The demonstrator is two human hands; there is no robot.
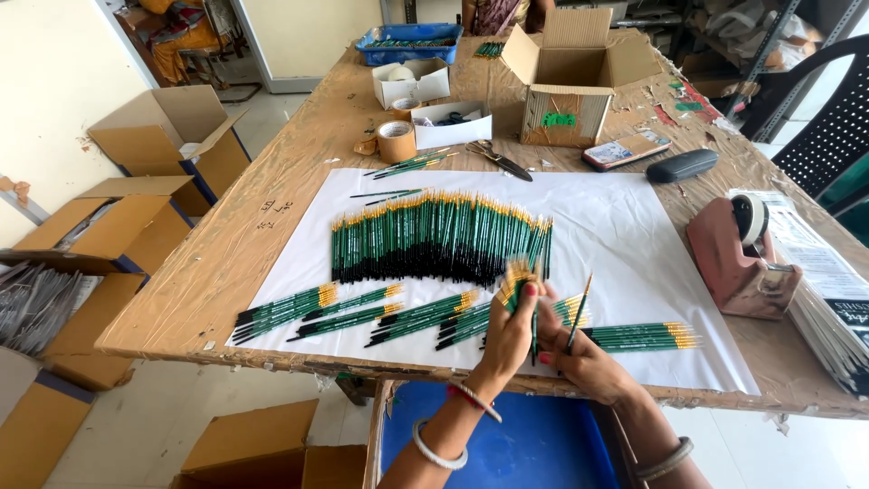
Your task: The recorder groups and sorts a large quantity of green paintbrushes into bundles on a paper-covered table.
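My left hand grips a small bundle of green paint brushes with gold ferrules, held upright over the near edge of a white paper sheet. My right hand pinches two single green brushes beside that bundle. A long row of green brushes lies spread across the middle of the sheet. Several small piles of brushes lie along the sheet's near edge, one pile just right of my right hand.
A brown tape dispenser and stacked printed sheets sit at right. Behind the paper are an open cardboard box, scissors, a tape roll, a phone, a black case and a blue tray. Cartons stand on the floor at left.
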